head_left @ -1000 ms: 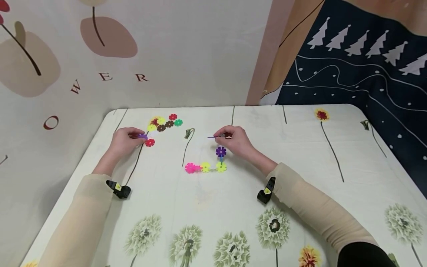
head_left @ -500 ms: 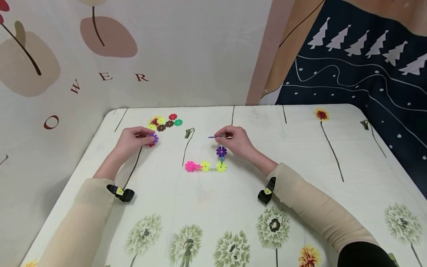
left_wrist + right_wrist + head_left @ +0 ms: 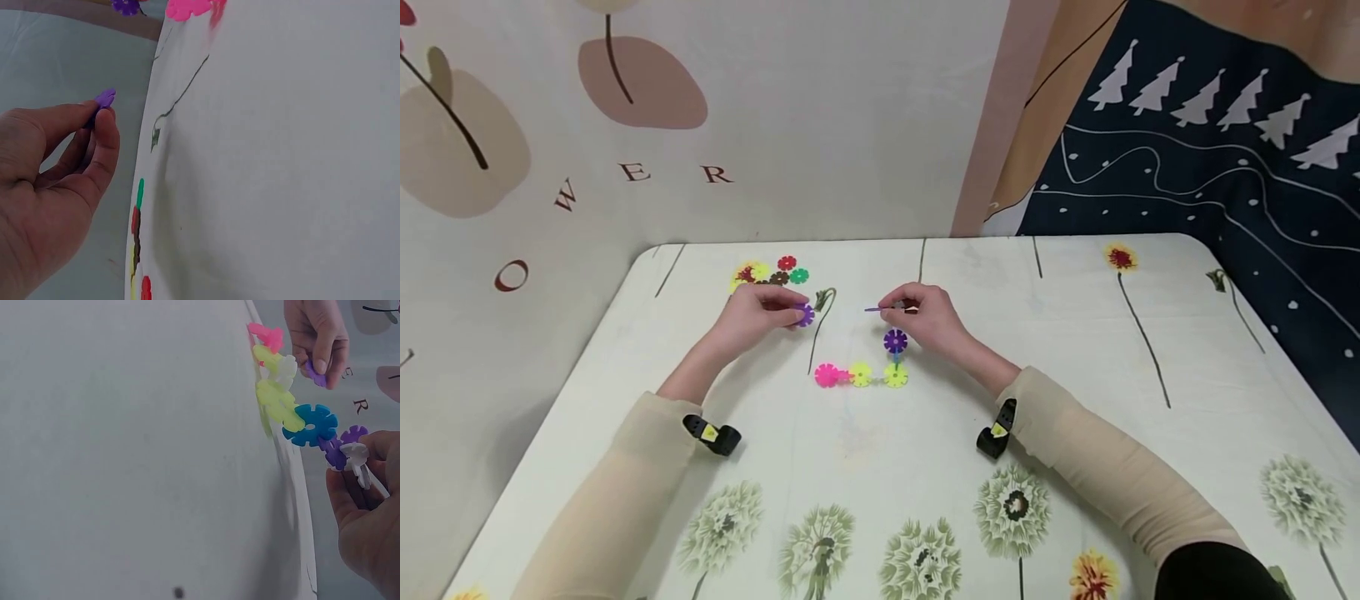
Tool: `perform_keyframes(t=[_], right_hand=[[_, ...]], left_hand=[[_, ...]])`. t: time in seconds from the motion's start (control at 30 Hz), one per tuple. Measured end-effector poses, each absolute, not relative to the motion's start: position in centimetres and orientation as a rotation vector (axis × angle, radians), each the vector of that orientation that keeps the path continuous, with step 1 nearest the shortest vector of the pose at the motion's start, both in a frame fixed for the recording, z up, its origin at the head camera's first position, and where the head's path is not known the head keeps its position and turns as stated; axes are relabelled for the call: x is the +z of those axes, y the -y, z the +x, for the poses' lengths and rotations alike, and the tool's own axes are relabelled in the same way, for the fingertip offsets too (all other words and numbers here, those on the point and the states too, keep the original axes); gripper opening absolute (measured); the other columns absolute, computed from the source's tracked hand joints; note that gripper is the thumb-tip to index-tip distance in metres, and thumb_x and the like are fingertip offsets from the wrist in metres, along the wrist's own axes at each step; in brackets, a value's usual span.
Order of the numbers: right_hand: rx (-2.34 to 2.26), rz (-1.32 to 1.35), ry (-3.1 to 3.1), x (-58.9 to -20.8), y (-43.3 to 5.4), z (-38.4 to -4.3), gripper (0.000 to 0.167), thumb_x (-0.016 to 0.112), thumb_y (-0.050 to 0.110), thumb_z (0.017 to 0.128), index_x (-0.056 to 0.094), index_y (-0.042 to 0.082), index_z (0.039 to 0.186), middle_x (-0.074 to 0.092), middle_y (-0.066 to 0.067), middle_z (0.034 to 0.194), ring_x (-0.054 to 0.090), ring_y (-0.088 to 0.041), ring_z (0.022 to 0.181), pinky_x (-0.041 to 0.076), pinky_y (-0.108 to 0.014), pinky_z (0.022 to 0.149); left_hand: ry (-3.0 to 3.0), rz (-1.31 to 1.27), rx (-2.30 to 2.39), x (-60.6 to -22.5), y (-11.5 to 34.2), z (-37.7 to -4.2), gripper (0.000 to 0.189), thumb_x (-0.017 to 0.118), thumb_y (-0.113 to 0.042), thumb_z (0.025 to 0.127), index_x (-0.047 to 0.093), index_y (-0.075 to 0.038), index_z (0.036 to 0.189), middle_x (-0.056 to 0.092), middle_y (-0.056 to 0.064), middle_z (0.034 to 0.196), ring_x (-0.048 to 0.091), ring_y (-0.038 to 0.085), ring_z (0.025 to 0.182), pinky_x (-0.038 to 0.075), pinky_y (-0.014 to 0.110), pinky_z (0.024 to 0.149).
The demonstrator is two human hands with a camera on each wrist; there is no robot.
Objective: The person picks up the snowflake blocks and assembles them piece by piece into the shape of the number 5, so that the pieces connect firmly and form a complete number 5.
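My left hand pinches a loose purple snowflake disc between thumb and fingertips, raised above the tablecloth. To its right, my right hand grips the end of a chain of interlocked snowflake discs by a white disc. Purple discs sit at that end, one of them a dark purple disc below the hand. Past a blue disc, the chain bends left through yellow discs to a pink disc. A gap separates the left hand's disc from the chain.
Behind my left hand lie loose discs, including a red one, a green one, a brown one and a yellow one. The flower-printed tablecloth meets a fabric wall at the back.
My left hand has moved right with the purple snowflake disc, from beside the loose discs toward the chain. The right hand and the chain have stayed nearly still.
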State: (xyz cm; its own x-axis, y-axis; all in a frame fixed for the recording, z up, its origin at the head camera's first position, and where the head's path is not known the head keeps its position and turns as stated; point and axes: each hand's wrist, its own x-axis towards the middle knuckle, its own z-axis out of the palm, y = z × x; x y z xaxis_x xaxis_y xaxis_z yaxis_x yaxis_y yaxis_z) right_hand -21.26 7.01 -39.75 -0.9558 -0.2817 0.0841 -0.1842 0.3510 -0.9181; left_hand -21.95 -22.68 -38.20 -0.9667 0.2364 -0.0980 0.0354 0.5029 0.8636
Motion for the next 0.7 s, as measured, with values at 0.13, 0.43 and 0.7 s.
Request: perform_keyframes(t=[0.13,0.43,0.7], right_hand=[[-1.688,-0.441,-2.508,-39.9,-6.9,-21.3,0.011,0.075,0.008,0.094,0.077,0.004,0.104,0.072,-0.008,0.106,0.065,-0.023,0.095,0.052,-0.028,0.077],[-1.692,-0.466,-2.496,-40.1,-6.9,-21.0,0.012,0.074,0.008,0.093,0.077,0.003,0.104,0.073,-0.008,0.105,0.066,-0.024,0.094,0.054,-0.029,0.078],[-1.699,-0.511,-2.503,-40.2,-6.9,-21.0,0.011,0.073,0.008,0.094,0.078,0.004,0.103,0.073,-0.008,0.103,0.066,-0.024,0.094,0.055,-0.033,0.082]], left_hand=[[-2.488,0.242,1.476,-38.1,21.3,-22.0,0.029,0.072,-0.005,0.096,0.071,0.002,0.124,0.068,0.019,0.117,0.07,0.027,0.097,0.06,0.031,0.083],[-2.457,0.334,1.452,-37.9,18.4,-21.9,0.028,0.07,-0.005,0.098,0.071,0.0,0.125,0.07,0.015,0.113,0.07,0.03,0.094,0.06,0.038,0.086],[-2.372,0.388,1.517,-37.9,16.8,-21.8,0.027,0.068,-0.002,0.098,0.07,0.004,0.124,0.071,0.016,0.109,0.07,0.033,0.095,0.06,0.041,0.086]])
